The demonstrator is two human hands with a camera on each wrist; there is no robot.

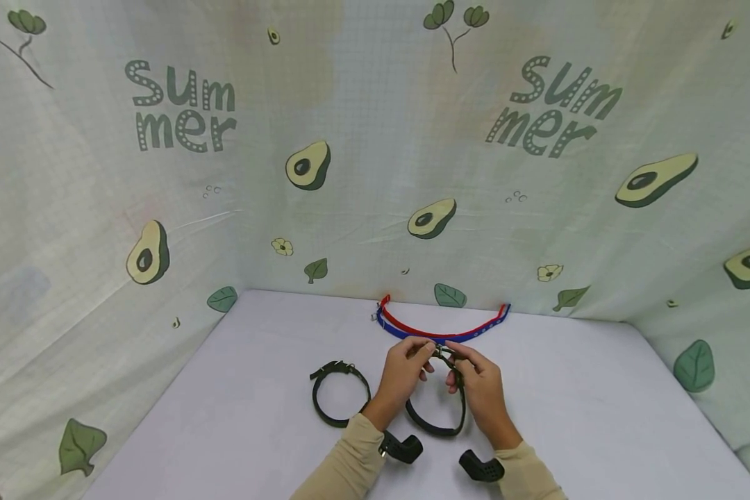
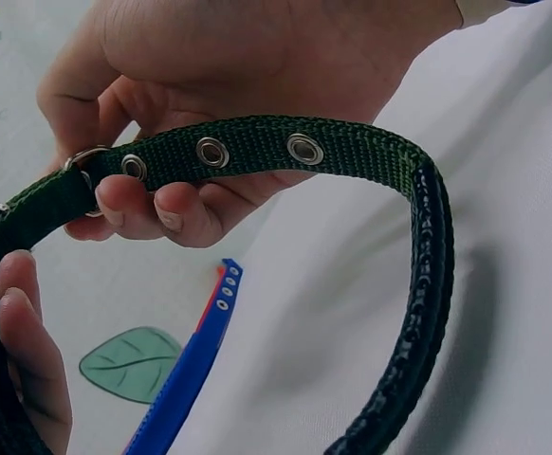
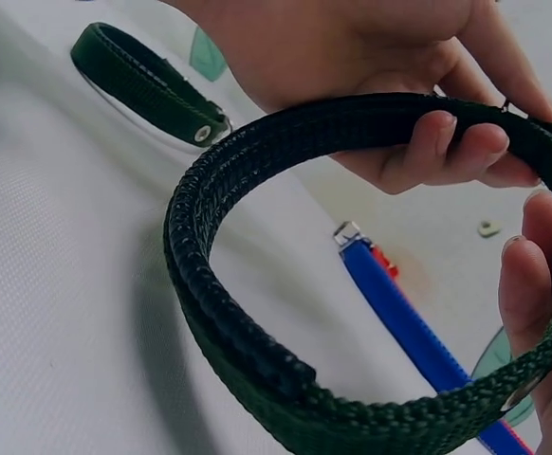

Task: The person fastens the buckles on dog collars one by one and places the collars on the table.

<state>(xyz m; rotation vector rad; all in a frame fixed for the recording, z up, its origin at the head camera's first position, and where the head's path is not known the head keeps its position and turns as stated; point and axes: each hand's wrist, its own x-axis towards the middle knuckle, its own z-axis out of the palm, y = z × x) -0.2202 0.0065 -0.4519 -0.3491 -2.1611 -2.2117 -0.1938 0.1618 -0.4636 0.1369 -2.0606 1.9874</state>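
Both hands grip a dark green dog collar (image 1: 434, 429) that hangs as a loop. My left hand (image 1: 406, 371) pinches it at the top, near the metal fittings. On the other side, my right hand (image 1: 481, 389) holds the strap between thumb and fingers. In the left wrist view, metal eyelets (image 2: 212, 152) run along the green webbing beside curled fingers, close to a metal ring (image 2: 88, 156). The inner side of the loop has a dark, shiny lining (image 3: 248, 322), seen in the right wrist view. Fingers partly hide the buckle area.
A second dark green collar (image 1: 315, 399) lies closed in a ring on the white table (image 1: 225, 423), left of the hands. Behind them, a blue collar (image 1: 390, 328) and a red collar (image 1: 412, 328) curve side by side near the patterned curtain (image 1: 362, 229).
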